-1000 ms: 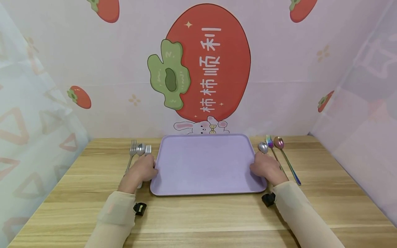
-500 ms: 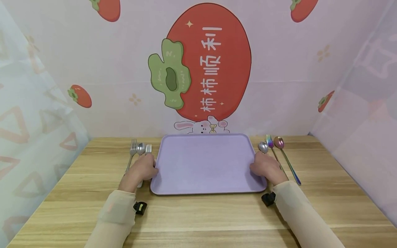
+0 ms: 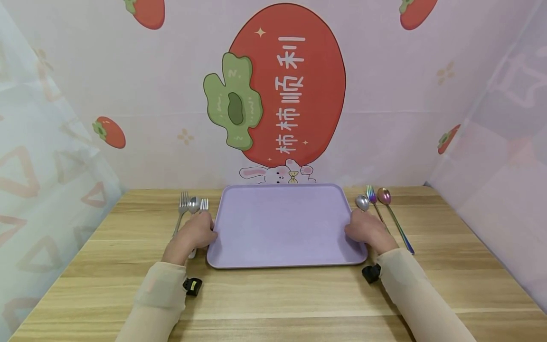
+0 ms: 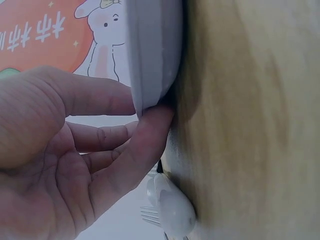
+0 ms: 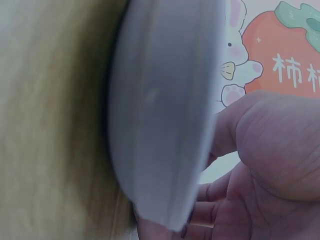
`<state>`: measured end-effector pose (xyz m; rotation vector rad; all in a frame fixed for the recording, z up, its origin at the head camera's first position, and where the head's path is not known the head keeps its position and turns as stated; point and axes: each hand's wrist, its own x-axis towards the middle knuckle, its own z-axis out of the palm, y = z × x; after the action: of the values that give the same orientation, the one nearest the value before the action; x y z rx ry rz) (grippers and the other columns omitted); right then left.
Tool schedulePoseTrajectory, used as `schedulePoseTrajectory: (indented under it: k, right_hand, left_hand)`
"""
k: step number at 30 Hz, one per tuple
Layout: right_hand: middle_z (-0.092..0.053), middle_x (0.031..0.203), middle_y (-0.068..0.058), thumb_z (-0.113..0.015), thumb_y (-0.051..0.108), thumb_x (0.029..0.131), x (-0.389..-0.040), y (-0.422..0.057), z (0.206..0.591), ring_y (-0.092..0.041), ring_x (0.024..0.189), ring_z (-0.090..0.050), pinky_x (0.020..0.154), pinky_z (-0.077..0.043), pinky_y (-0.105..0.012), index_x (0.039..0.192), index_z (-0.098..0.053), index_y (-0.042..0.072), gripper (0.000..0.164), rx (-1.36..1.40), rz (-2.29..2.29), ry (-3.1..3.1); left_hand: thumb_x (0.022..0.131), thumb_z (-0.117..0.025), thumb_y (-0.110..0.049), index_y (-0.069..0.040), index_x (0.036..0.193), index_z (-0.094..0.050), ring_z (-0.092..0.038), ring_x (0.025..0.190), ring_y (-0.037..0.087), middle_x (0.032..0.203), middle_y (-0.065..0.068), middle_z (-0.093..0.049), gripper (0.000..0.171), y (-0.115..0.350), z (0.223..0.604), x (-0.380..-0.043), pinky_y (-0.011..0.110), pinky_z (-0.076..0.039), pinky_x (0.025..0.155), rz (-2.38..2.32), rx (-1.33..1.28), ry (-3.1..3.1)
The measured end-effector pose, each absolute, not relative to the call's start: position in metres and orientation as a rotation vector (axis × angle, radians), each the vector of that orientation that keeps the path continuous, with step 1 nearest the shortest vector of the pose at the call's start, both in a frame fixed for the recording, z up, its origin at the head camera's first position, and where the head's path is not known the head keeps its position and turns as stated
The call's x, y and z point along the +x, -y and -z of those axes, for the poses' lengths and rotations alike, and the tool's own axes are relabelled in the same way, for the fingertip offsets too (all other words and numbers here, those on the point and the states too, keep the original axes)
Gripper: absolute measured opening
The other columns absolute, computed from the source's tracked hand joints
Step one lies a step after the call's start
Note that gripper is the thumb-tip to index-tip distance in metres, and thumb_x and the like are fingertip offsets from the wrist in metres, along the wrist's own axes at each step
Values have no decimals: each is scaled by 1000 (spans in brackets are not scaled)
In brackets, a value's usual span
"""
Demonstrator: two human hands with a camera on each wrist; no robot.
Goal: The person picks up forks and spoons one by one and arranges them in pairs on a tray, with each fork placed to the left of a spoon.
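A light purple rectangular tray (image 3: 282, 225) lies on the wooden table, its far edge close to the back wall. My left hand (image 3: 197, 231) grips its left edge; in the left wrist view the thumb lies over the rim and a fingertip reaches beneath the tray's side (image 4: 152, 55). On the opposite edge my right hand (image 3: 366, 230) holds the tray in the same way, with fingers partly hidden behind the tray wall (image 5: 165, 110) in the right wrist view. The tray's top surface is bare.
Left of the tray lie a silver fork (image 3: 183, 204), a spoon (image 3: 194, 204) and a smaller fork (image 3: 204, 205). To its right are a silver spoon (image 3: 362, 203), a rainbow-coloured fork (image 3: 371, 194) and a long rainbow-coloured spoon (image 3: 384, 195). Printed cloth walls stand behind and at both sides.
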<state>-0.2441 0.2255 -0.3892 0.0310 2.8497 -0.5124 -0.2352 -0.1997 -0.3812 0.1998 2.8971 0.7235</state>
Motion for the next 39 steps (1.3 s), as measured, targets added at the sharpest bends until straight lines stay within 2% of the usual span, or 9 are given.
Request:
schedulePoseTrajectory:
  k: [17,33,39]
  right_hand:
    - [-57,78,-14,-53,5,86,-245,-234,386,-23,63,-54,52,-45,-30,100,-53,-8,20,-99,596,-2810]
    - [-57,77,-14,-53,4,86,-246,-237,387,-23,63,-56,51,-45,-29,101,-53,-11,21,-128,607,-2800]
    - [-56,77,-14,-53,4,86,-245,-237,386,-23,64,-57,52,-46,-30,102,-52,-12,22,-145,610,-2797]
  left_hand:
    - [87,-61,1,-2,64,-60,-60,51,18,59,8,-61,23,199,375,-231,28,-49,48,-737,194,-2852]
    - [86,-60,2,-6,58,-54,-56,47,15,54,5,-58,30,201,377,-232,27,-44,45,-701,252,-2893]
    - [85,-60,2,-5,59,-57,-58,47,16,53,5,-59,27,202,377,-232,27,-46,46,-708,271,-2892]
